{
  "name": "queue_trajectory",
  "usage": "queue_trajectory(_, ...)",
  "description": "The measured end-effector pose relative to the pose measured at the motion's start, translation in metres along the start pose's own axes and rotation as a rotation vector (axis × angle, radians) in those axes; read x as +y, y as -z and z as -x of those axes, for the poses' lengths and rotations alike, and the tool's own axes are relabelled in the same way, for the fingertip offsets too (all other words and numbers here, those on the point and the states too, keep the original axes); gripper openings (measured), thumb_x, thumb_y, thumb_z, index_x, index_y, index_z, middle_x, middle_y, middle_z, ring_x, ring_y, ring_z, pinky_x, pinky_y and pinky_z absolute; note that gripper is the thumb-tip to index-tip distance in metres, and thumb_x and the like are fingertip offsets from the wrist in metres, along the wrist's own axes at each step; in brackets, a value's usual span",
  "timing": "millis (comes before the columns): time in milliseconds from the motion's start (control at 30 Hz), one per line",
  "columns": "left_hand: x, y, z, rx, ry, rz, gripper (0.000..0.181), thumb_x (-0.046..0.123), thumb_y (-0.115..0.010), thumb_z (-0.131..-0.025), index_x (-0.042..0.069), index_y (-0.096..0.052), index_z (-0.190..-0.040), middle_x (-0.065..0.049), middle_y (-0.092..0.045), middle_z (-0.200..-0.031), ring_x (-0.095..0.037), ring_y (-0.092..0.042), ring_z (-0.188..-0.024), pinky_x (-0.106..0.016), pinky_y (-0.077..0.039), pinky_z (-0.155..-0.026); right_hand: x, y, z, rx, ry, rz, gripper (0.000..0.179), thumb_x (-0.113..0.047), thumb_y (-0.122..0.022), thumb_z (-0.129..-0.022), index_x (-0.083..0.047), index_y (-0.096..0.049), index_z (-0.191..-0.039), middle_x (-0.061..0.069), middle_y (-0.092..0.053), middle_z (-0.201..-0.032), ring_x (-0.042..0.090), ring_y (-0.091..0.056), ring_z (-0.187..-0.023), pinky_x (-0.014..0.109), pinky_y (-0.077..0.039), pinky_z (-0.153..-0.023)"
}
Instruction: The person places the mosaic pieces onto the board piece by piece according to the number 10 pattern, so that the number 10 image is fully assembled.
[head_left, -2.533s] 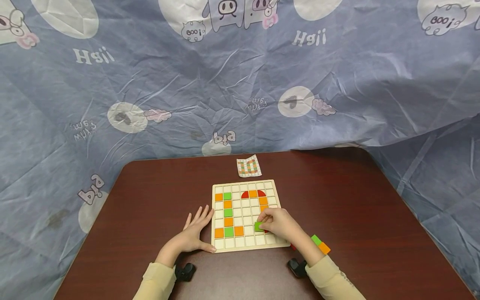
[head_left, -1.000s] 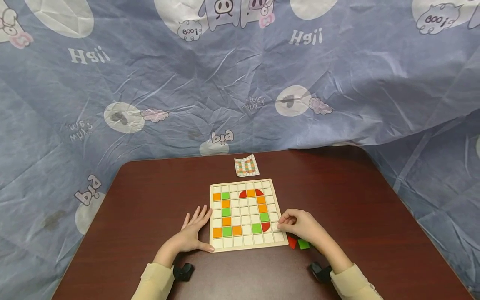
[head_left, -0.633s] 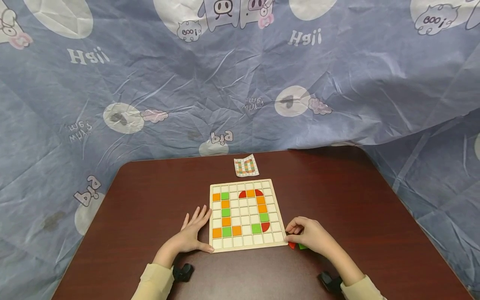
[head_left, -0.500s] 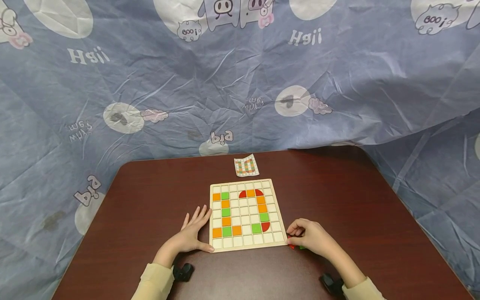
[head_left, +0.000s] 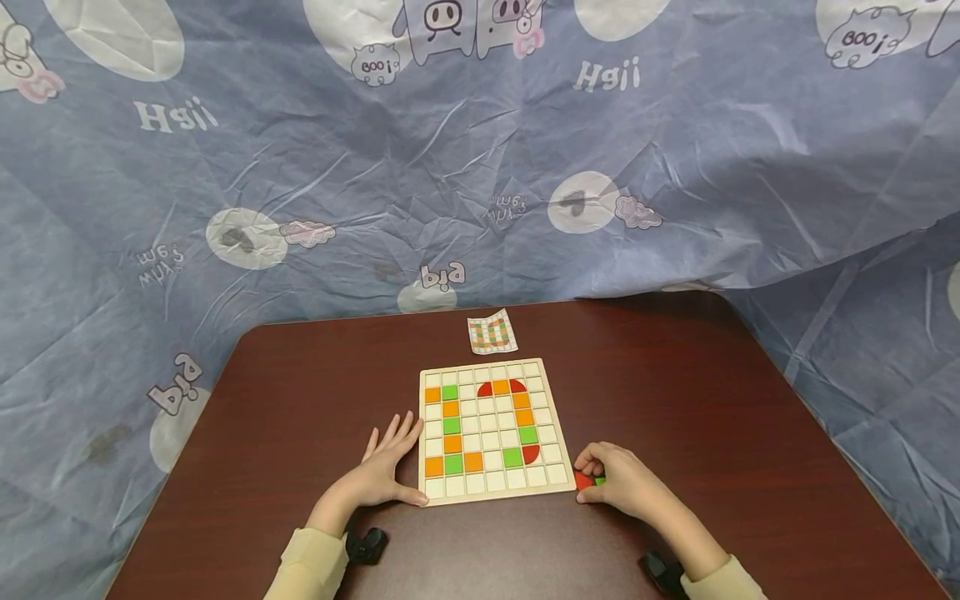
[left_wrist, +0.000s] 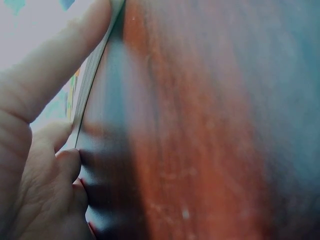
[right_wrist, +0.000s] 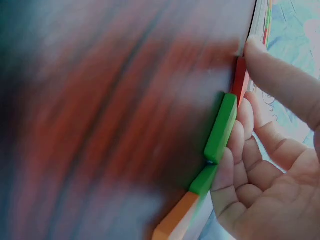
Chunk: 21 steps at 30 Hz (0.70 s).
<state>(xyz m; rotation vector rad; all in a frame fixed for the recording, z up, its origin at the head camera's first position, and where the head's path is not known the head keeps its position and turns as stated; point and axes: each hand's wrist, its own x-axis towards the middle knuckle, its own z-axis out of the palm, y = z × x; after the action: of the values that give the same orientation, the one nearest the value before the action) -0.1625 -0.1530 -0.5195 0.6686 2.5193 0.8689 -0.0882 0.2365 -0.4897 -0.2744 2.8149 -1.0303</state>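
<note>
A square wooden grid board [head_left: 491, 482] lies on the table with orange and green square tiles and red rounded tiles set in some cells. My left hand [head_left: 380, 475] rests at the board's left edge, fingers spread straight and thumb at the near left corner. Just off the near right corner, my right hand [head_left: 626, 482] has thumb and index finger at opposite sides of a red tile [head_left: 585, 481]. In the right wrist view, two green tiles [right_wrist: 221, 127] and an orange tile [right_wrist: 176, 217] lie beside that hand's curled fingers.
A small printed pattern card [head_left: 492, 332] lies behind the board. Behind the dark wooden table [head_left: 337, 367] hangs a blue-grey patterned cloth [head_left: 420, 175]. Black wrist devices [head_left: 367, 546] sit under both forearms.
The right hand has set a green tile left of the lower red tile on the board. It has then moved right and toward me, to the loose tiles. The left hand stays put.
</note>
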Motion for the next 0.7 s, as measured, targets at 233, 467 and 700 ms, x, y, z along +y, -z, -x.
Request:
queue_trajectory(233,0.0,0.0,-0.001,-0.005,0.002,-0.002,0.121,0.042,-0.087,-0.069,0.011,-0.013,-0.159,-0.015,0.0,-0.166,-0.038,0.007,-0.153,-0.063,0.009,-0.118,-0.008,-0.002,0.0,-0.005,-0.094,0.033,0.034,-0.009,-0.09,-0.064,-0.011,-0.063,-0.084,-0.003,-0.057,-0.078,0.011,-0.052,-0.076,0.023,-0.045,-0.066)
queue_trajectory(467,0.001,0.0,0.0,-0.008,-0.001,-0.007,0.12,0.042,-0.087,-0.069,0.01,-0.014,-0.159,-0.015,-0.001,-0.166,-0.039,0.007,-0.153,-0.064,0.009,-0.118,-0.012,-0.003,0.001,0.013,-0.104,0.111,0.027,-0.006,-0.086,-0.068,-0.013,-0.061,-0.075,-0.003,-0.053,-0.075,0.01,-0.048,-0.071,0.025,-0.042,-0.061)
queue_trajectory(700,0.001,0.001,0.0,-0.008,-0.004,-0.012,0.12,0.043,-0.087,-0.07,0.01,-0.014,-0.159,-0.016,-0.001,-0.166,-0.039,0.007,-0.153,-0.064,0.008,-0.118,-0.005,0.01,0.003,0.009,-0.069,0.058,0.019,-0.009,-0.082,-0.076,-0.012,-0.063,-0.08,-0.002,-0.055,-0.08,0.008,-0.051,-0.073,0.021,-0.044,-0.062)
